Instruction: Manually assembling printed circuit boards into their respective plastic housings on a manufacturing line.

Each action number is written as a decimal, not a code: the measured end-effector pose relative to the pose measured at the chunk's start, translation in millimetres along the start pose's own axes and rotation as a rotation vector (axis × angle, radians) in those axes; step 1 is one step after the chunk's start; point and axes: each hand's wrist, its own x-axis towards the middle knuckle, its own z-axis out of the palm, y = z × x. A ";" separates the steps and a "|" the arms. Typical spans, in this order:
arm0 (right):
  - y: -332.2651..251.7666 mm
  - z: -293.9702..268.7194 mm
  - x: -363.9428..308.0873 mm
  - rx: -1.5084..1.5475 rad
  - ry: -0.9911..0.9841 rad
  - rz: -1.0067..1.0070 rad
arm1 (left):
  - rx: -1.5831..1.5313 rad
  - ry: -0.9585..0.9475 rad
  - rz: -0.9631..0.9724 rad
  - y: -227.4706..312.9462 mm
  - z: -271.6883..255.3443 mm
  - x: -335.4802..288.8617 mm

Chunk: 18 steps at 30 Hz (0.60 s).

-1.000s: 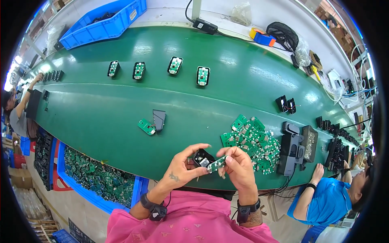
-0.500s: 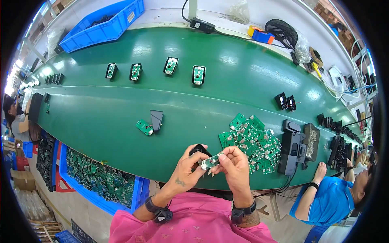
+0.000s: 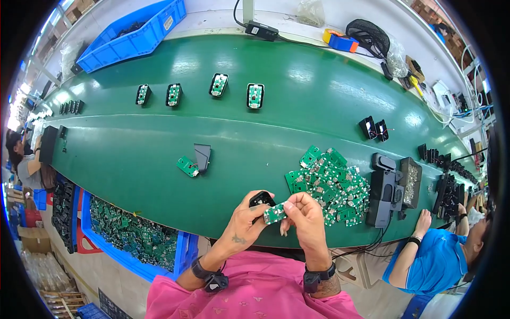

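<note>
My left hand is closed around a black plastic housing, whose hollow inside faces up. Between the fingers of my right hand is a small green circuit board, pinched at its right end. The board lies just in front of the housing's opening, close to my left thumb; whether that thumb touches it I cannot tell. Right of my hands spreads a heap of green circuit boards. Farther off to the left, a dark housing rests beside a loose board.
Several housings with boards stand in a row across the green table. At right are a grey-black device and a tray of small metal parts. A blue crate of boards sits below the left edge. A co-worker works at right.
The circuit board in my right hand has turned so that more of its face shows. The housing in my left hand now shows more of its inside.
</note>
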 end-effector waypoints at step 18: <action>10.7 6.7 -5.4 -0.348 0.146 -0.178 | -0.709 -0.072 -0.279 8.3 3.7 -3.2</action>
